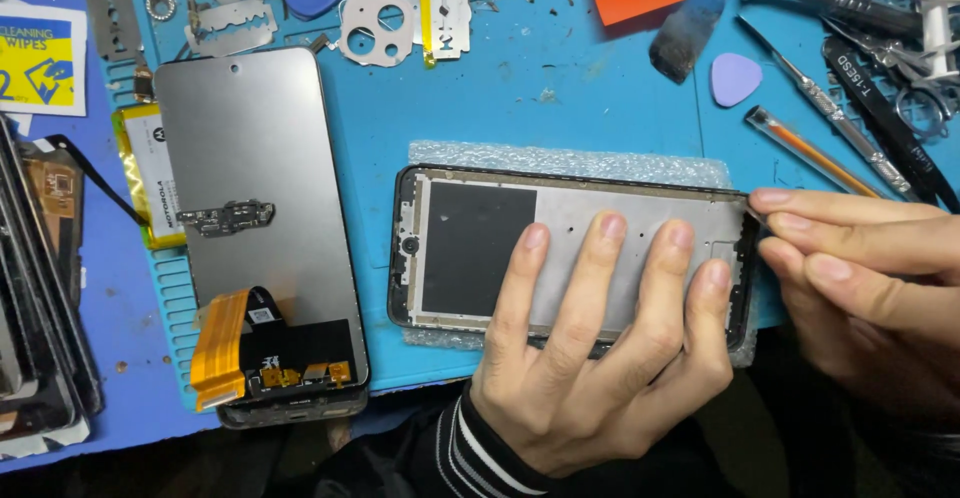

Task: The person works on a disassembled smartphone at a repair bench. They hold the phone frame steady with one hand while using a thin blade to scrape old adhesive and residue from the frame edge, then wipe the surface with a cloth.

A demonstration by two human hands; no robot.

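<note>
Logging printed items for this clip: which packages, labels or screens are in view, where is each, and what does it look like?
Wipes packet: far left edge, flat, white with a yellow and blue panel.
Battery: left, partly under the display panel, white label, yellow edging.
Display panel: left of centre, face down, grey rectangle with an orange flex cable.
Phone frame: centre, on bubble wrap, silver plate with a black patch, under the left hand; right hand at its end.
</note>
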